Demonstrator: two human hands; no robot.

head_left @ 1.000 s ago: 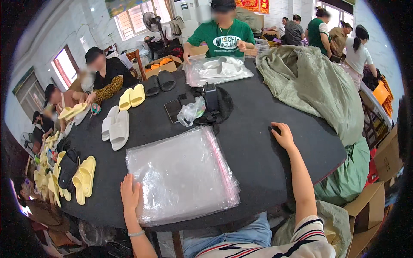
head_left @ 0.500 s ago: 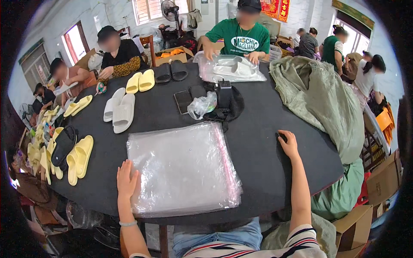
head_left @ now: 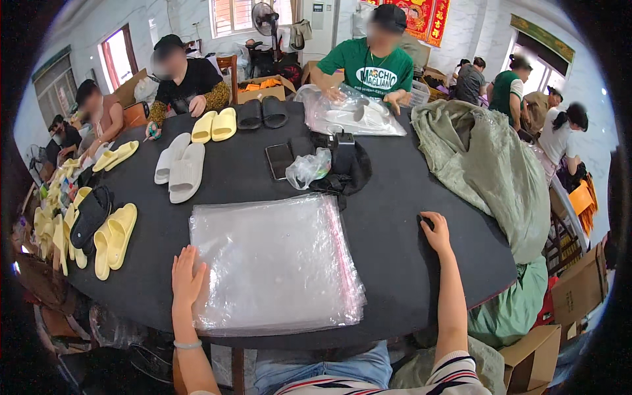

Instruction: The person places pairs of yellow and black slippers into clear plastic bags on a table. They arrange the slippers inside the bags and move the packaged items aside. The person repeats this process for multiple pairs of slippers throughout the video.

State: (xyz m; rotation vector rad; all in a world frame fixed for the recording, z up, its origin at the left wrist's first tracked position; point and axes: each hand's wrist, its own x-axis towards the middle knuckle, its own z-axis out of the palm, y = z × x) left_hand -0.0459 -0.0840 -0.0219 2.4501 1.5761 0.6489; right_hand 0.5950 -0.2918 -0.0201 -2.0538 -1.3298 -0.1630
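A stack of clear plastic bags (head_left: 273,263) with a pink-edged seal strip along its right side lies in front of me on the black table (head_left: 395,289). At its left edge my left hand (head_left: 188,275) rests flat, fingers stretched out, the thumb side touching the bags. Off to the right, apart from the stack, my right hand (head_left: 436,230) lies on the tabletop. Its fingers are loosely bent and apart, with nothing seen in them. Beyond the stack are a phone (head_left: 280,161), a crumpled clear bag (head_left: 308,170) and a black device (head_left: 343,153).
White slippers (head_left: 187,172), yellow slippers (head_left: 116,238) and black slippers (head_left: 262,113) stand on the left and far side. A green-grey sack (head_left: 484,158) covers the right edge. Across the table, a person in green (head_left: 366,66) handles bagged white slippers (head_left: 359,115). Others work farther back.
The view has shifted slightly. My hands have kept their places by the bags and on the table. The person in green has lifted and tilted the bagged slippers.
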